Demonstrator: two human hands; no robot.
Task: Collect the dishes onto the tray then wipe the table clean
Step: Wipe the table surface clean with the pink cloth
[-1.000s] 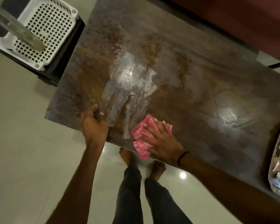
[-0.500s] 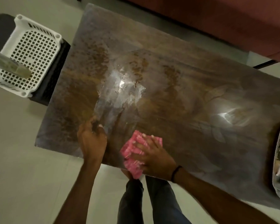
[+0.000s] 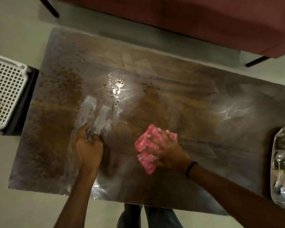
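The brown marbled table (image 3: 179,99) fills the view, with wet streaks (image 3: 115,87) shining near its middle. My right hand (image 3: 169,153) lies flat on a pink cloth (image 3: 148,150) and presses it onto the tabletop near the front middle; the fingers are blurred. To the left of it, my left hand (image 3: 87,147) rests on the table with its fingers curled under, and I see nothing held in it. A metal tray (image 3: 274,145) holding several dishes and cutlery sits at the table's right end, partly cut off by the frame.
A white perforated basket (image 3: 5,96) stands on a dark stool (image 3: 27,102) off the table's left end. A red sofa (image 3: 204,22) runs along the far side. My legs (image 3: 148,216) are at the table's near edge, on a pale tiled floor.
My right hand has slid the pink cloth from the near edge rightward and further onto the table. My left hand has shifted in from the edge, and its fingers have curled.
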